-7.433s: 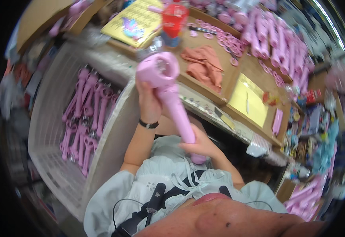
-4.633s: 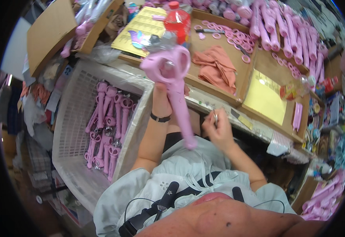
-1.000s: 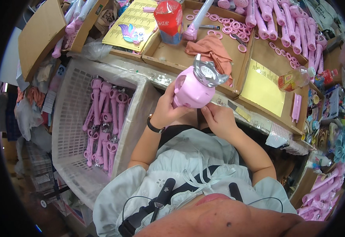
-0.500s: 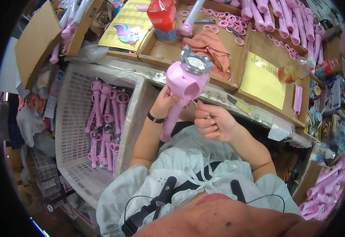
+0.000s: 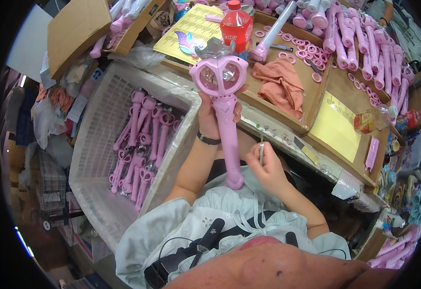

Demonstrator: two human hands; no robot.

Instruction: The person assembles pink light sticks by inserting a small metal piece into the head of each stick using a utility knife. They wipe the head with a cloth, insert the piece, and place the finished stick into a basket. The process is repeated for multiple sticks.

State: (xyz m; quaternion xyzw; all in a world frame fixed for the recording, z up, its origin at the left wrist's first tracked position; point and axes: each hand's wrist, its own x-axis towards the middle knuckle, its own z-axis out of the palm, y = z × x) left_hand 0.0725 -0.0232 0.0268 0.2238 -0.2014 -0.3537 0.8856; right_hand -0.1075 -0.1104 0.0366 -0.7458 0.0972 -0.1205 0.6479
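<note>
A pink toy wand stands nearly upright in front of me, its round head with clear windows topped by a silver crown. My left hand is closed around it just below the head, the thumb side partly hidden behind the wand. Lower and to the right, apart from the wand, my right hand pinches a slim metal tool that points up. Its exact kind is too small to make out.
On my left a white plastic basket holds several finished-looking pink wands. Cardboard trays on the bench hold pink rings, an orange cloth, a yellow sheet and a red-capped bottle. Pink handles are piled at the back.
The wand has turned so its windowed face shows, and its lower end has swung right. My right hand with the metal tool has drawn away from it, downward. The whole view has shifted.
</note>
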